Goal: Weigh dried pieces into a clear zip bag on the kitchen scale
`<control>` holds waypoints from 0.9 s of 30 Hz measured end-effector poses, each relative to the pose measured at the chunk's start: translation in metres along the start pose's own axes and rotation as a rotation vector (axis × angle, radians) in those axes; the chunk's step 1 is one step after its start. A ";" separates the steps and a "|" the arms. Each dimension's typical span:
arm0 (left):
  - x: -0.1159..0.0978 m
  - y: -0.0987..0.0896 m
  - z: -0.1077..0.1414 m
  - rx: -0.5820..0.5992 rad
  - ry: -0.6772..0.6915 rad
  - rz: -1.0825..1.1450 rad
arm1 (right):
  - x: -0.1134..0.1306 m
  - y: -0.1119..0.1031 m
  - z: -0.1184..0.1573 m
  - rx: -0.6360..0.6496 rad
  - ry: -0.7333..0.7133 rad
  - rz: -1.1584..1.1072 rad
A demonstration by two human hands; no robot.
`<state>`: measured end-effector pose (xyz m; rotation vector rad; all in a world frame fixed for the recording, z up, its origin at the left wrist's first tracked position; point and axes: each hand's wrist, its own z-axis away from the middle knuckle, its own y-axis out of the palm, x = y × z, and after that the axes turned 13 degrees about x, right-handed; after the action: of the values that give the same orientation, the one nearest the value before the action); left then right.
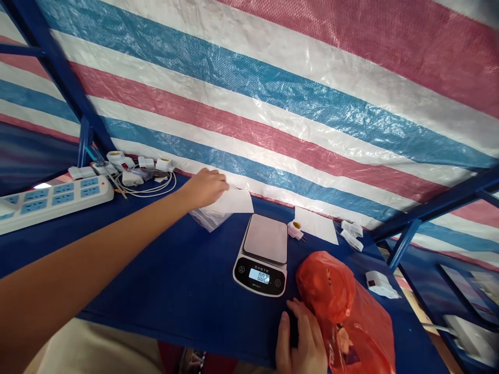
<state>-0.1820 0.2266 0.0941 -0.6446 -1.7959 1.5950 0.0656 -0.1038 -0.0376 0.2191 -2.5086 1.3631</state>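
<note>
My left hand (207, 188) reaches to the back of the blue table, its fingers closed on the edge of a white paper (236, 201). Under that paper lies a clear plastic bag (210, 218). A digital scale (266, 239) with a bare pan stands in the middle, its display reading 0.02. My right hand (302, 340) rests at the front edge of the table, thumb and fingers apart, beside a red plastic bag (362, 317). Just right of the scale is a small white plug (296, 230).
A white power strip (58, 200) lies at the left, with chargers and a white cable (156, 193) behind it. Another white paper (316, 224), plastic wrappers (352, 236) and a white adapter (380, 284) are at the right. A striped tarp (249, 119) hangs behind.
</note>
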 end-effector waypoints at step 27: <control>-0.034 0.085 0.093 0.147 -0.187 0.417 | 0.010 0.004 -0.001 0.068 -0.055 0.032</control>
<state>-0.2327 0.1515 0.0002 -0.8660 -1.7294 2.1041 0.0554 -0.1005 -0.0374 0.2352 -2.5228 1.4759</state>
